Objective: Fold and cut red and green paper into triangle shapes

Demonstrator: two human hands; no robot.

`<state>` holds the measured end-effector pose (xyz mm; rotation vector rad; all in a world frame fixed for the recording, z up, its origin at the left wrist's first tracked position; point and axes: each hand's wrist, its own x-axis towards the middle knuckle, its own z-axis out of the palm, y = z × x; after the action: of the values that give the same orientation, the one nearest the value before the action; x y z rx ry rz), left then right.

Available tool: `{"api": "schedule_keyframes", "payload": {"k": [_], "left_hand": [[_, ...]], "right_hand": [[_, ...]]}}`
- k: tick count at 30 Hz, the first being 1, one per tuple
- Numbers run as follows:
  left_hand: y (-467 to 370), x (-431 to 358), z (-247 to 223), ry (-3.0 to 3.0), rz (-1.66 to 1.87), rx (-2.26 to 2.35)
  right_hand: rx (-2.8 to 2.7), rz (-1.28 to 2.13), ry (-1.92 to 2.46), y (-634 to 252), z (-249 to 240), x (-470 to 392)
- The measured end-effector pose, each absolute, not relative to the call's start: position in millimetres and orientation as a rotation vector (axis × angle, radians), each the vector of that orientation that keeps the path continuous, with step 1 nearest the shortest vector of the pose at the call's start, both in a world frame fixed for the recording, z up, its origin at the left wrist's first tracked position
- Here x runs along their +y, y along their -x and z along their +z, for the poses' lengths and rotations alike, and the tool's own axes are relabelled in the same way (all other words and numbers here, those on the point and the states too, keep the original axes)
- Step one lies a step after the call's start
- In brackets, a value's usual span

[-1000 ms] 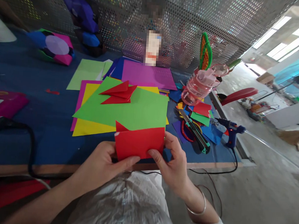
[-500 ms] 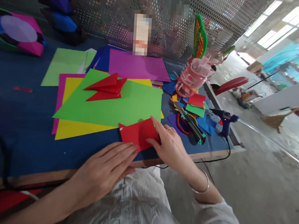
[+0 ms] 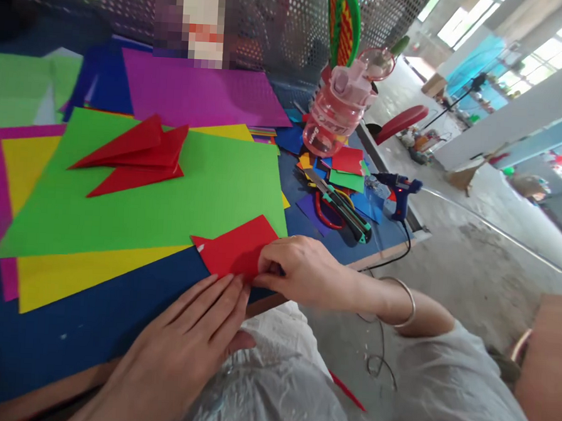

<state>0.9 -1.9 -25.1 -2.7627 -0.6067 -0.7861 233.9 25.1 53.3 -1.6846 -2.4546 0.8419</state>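
A folded red paper [image 3: 234, 246] lies at the table's front edge, its upper part over a green sheet [image 3: 230, 189]. A small pointed flap with a white mark shows at its left corner. My left hand [image 3: 189, 337] lies flat, fingers stretched out, with the tips pressing the paper's lower edge. With fingers curled in a pinch, my right hand [image 3: 301, 271] grips the paper's lower right edge and hides that corner. Several folded red paper pieces [image 3: 137, 153] with sharp points rest on the green sheet.
Yellow [image 3: 89, 276] and purple [image 3: 202, 93] sheets lie around the green one. To the right are a utility knife [image 3: 342, 207], red-handled scissors [image 3: 325, 216], paper scraps, a pink bottle [image 3: 338, 107] and a corded blue glue gun [image 3: 399, 191]. A perforated metal panel [image 3: 281, 22] stands behind.
My right hand has moved from the paper's right side to its lower edge, and its fingers have curled in. My left hand stays flat on the paper. The view has shifted rightward.
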Motion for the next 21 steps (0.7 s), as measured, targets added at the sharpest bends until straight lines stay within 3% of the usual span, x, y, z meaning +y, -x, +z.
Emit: {"api": "schedule_keyframes", "payload": {"k": [8,21], "left_hand": [[8,-6,-35,2.885,-0.711,-0.566],[18,-1,-45,2.937,-0.62,-0.489]], "right_hand": [[-2.45,1.086,1.952,-223,72,53],[-2.328,1.126,2.034,-239,76,63]]}}
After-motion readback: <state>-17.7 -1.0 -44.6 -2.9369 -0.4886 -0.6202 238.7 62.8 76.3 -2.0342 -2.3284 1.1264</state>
